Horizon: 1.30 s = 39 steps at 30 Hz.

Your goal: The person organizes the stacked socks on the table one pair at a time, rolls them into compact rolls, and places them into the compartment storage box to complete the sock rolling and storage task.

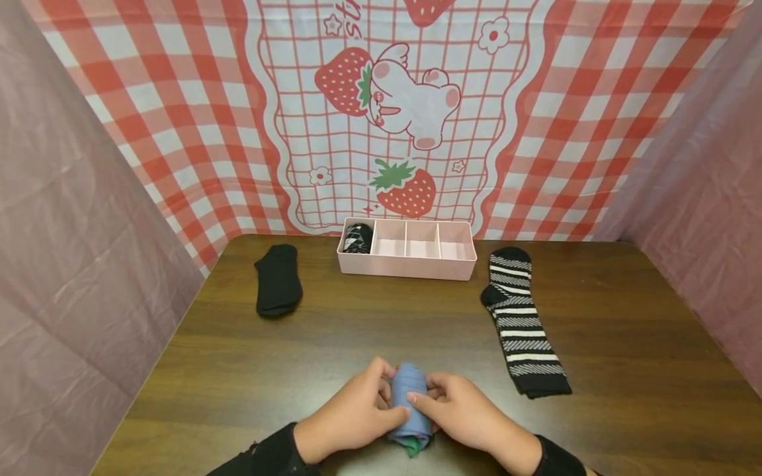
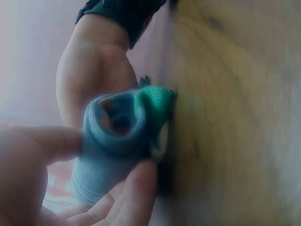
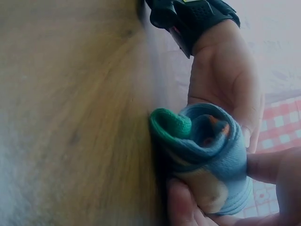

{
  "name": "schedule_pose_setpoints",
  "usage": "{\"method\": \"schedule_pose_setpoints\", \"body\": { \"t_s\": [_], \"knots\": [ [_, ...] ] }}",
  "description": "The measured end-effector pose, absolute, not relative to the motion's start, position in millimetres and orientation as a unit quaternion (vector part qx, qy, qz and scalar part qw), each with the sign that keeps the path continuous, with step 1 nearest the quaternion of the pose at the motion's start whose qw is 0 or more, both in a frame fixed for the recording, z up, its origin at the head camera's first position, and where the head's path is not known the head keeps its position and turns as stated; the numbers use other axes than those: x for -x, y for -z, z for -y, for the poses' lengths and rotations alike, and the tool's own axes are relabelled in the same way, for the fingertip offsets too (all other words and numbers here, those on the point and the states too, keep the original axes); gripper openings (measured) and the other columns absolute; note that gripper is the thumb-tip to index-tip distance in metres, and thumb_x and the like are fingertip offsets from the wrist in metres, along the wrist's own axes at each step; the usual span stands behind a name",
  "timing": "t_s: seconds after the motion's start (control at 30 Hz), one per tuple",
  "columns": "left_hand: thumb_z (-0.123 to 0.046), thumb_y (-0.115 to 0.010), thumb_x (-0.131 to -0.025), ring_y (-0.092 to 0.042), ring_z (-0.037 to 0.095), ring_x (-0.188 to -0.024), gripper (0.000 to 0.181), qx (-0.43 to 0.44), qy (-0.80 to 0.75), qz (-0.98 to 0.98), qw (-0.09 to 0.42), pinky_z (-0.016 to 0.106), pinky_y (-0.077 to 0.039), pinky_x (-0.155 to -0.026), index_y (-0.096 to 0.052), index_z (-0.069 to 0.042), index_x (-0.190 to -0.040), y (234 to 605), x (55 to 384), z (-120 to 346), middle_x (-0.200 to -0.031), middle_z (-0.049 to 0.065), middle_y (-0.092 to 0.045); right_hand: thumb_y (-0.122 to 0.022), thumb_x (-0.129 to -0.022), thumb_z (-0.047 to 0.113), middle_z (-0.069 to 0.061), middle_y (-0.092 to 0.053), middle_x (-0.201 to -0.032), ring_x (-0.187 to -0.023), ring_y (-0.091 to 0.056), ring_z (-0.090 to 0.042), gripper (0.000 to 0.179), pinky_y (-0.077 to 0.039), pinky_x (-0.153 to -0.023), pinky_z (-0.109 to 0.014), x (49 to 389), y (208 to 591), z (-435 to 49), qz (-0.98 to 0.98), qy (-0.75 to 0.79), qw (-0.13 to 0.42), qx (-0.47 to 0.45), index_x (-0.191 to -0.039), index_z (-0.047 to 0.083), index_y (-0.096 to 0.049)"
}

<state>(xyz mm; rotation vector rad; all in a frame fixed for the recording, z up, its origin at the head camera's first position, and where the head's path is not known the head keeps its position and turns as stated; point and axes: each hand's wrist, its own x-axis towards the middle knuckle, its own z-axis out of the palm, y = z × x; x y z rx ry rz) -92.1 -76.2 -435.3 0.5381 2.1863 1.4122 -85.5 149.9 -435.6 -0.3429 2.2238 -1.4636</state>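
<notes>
A rolled blue sock [image 1: 409, 390] with a green end sits low over the table's near side, between both hands. My left hand [image 1: 356, 411] grips it from the left, thumb along its near part. From the other side my right hand [image 1: 470, 411] holds it, its thumb lying across the top. In the left wrist view the rolled sock [image 2: 110, 160] shows its hollow coiled end, with a green flap beside the table. The right wrist view shows the same coil of the sock [image 3: 216, 174], with orange inside and a pale patch on its side.
A pink four-slot box [image 1: 407, 266] stands at the table's back, a dark patterned rolled sock [image 1: 358, 239] in its leftmost slot. A black sock [image 1: 278, 281] lies at left, a black-and-white striped sock [image 1: 524, 324] at right. A checked cloth [image 1: 208, 132] hangs behind the table [image 1: 357, 324].
</notes>
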Motion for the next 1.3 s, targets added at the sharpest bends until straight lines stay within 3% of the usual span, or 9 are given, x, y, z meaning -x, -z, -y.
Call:
{"method": "schedule_pose_setpoints", "body": {
  "t_s": [0.17, 0.27, 0.43, 0.73, 0.93, 1.13, 1.3],
  "knots": [
    [-0.013, -0.070, -0.098, -0.057, 0.010, -0.065, 0.038, -0.184, -0.569, -0.752, 0.277, 0.021, -0.043, -0.058, -0.039, -0.007, -0.119, 439, 90, 73, -0.089, 0.002, -0.063, -0.072, -0.097, 0.040, 0.000, -0.069, -0.084, -0.072, -0.063, -0.014, 0.046, -0.051, -0.059, -0.026, 84, 434, -151, -0.833, 0.499, 0.213, 0.107, -0.112, -0.003, -0.064],
    [-0.011, -0.070, -0.098, -0.057, 0.009, -0.069, 0.038, -0.182, -0.570, -0.751, 0.279, 0.021, -0.043, -0.061, -0.039, -0.007, -0.120, 441, 89, 72, -0.091, 0.002, -0.062, -0.075, -0.094, 0.039, -0.002, -0.067, -0.085, -0.071, -0.063, -0.016, 0.047, -0.050, -0.058, -0.026, 84, 433, -151, -0.844, 0.483, 0.208, 0.104, -0.111, -0.002, -0.061],
    [-0.015, -0.073, -0.097, -0.063, 0.007, -0.082, 0.039, -0.201, -0.538, -0.776, 0.259, 0.023, -0.050, -0.071, -0.042, -0.010, -0.120, 444, 87, 68, -0.093, -0.001, -0.060, -0.079, -0.090, 0.036, -0.003, -0.064, -0.086, -0.071, -0.061, -0.016, 0.044, -0.049, -0.057, -0.026, 82, 432, -154, -0.851, 0.473, 0.205, 0.104, -0.107, 0.001, -0.058],
    [-0.029, -0.073, -0.098, -0.060, 0.004, -0.084, 0.043, -0.222, -0.467, -0.824, 0.230, 0.026, -0.051, -0.075, -0.053, -0.011, -0.132, 441, 92, 74, -0.098, -0.010, -0.061, -0.078, -0.088, 0.035, -0.003, -0.065, -0.088, -0.075, -0.061, -0.017, 0.041, -0.051, -0.063, -0.030, 88, 434, -153, -0.860, 0.459, 0.201, 0.093, -0.104, 0.003, -0.058],
    [-0.031, -0.070, -0.100, -0.060, 0.006, -0.088, 0.044, -0.206, -0.454, -0.834, 0.235, 0.029, -0.052, -0.078, -0.050, -0.013, -0.135, 433, 98, 84, -0.103, -0.008, -0.060, -0.078, -0.086, 0.032, -0.003, -0.065, -0.088, -0.075, -0.062, -0.016, 0.039, -0.052, -0.063, -0.032, 92, 437, -148, -0.865, 0.451, 0.197, 0.096, -0.104, 0.003, -0.059],
    [-0.027, -0.070, -0.099, -0.062, 0.010, -0.090, 0.048, -0.202, -0.428, -0.866, 0.160, 0.034, -0.053, -0.079, -0.050, -0.004, -0.136, 427, 120, 100, -0.105, -0.003, -0.062, -0.079, -0.085, 0.033, -0.001, -0.064, -0.083, -0.071, -0.060, -0.016, 0.038, -0.050, -0.061, -0.032, 93, 437, -145, -0.868, 0.446, 0.191, 0.103, -0.100, 0.005, -0.057],
    [-0.017, -0.071, -0.098, -0.063, 0.013, -0.093, 0.037, -0.197, -0.413, -0.886, 0.074, 0.035, -0.054, -0.083, -0.057, -0.001, -0.128, 428, 167, 117, -0.103, -0.001, -0.064, -0.078, -0.082, 0.028, 0.001, -0.062, -0.078, -0.067, -0.057, -0.015, 0.033, -0.047, -0.059, -0.030, 92, 439, -147, -0.872, 0.445, 0.171, 0.110, -0.094, 0.007, -0.055]
  ]
}}
